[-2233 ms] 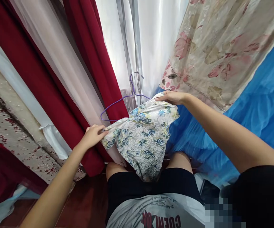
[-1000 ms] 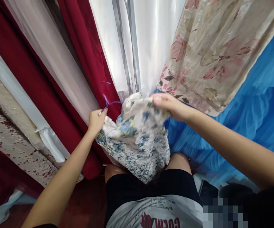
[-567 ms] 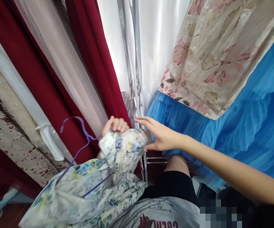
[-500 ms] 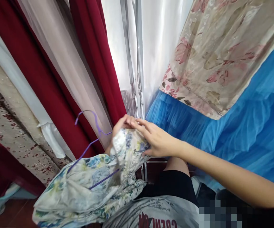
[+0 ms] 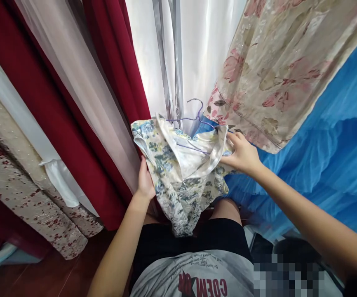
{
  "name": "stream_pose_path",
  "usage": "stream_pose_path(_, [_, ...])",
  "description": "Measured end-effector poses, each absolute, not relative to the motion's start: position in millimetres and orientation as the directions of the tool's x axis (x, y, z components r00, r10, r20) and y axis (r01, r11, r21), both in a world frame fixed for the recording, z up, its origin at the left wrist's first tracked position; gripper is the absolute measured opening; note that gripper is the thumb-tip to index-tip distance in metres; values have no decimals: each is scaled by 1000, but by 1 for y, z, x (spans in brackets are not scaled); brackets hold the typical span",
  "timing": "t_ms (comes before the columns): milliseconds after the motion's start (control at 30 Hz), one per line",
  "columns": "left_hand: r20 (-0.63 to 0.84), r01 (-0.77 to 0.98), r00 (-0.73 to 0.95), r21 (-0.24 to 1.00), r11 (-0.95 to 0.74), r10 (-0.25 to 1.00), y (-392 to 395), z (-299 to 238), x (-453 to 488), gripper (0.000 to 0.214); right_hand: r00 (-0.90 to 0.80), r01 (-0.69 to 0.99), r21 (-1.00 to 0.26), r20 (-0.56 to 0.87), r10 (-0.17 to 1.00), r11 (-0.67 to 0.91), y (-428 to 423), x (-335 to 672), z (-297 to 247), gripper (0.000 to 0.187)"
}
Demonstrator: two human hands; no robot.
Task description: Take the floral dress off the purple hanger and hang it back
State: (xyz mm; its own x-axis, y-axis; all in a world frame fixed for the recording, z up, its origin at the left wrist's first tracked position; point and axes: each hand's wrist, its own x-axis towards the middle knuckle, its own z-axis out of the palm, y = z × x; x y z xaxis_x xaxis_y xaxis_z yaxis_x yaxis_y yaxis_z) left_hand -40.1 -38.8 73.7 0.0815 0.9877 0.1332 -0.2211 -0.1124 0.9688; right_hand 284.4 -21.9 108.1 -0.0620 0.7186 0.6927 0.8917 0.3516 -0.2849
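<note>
The blouse [image 5: 163, 165] is in the middle, before the person's lap, with the clothes hanger [image 5: 199, 111] partly inside it and the hook above the neckline. The left hand [image 5: 146, 181] is at its left side, the right hand [image 5: 243, 154] at its right shoulder. Behind the blouse stand metal posts [image 5: 176, 62], and behind these posts hangs a cloth [image 5: 197, 49]. On the left, long garments [image 5: 57, 86] hang side by side. On the right, a dress [image 5: 274, 78] hangs before a tulle skirt [image 5: 323, 161]
</note>
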Motion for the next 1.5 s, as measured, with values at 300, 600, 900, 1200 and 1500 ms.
stream_pose_path(300, [2,-289,-72,957,-22,997,-60,-50,-35,60,-286,851,-151,670,685,504,13,272,159,89])
stream_pose_path(600, [-122,-238,-191,968,75,974,-86,-108,0,48,-256,747,-190,802,540,637,-27,261,86,68])
stream_pose_path(900, [6,-75,-109,997,-14,994,-125,-97,-11,45,-137,159,-950,249,959,269,-97,174,-49,30])
stream_pose_path(1200, [6,61,-57,998,-2,998,-136,-83,-10,39,-61,-131,-969,217,974,208,-91,171,-29,32])
stream_pose_path(1500, [172,126,-552,984,-123,816,-127,-98,-22,39,-29,-597,-798,-81,996,-83,-102,173,-37,34])
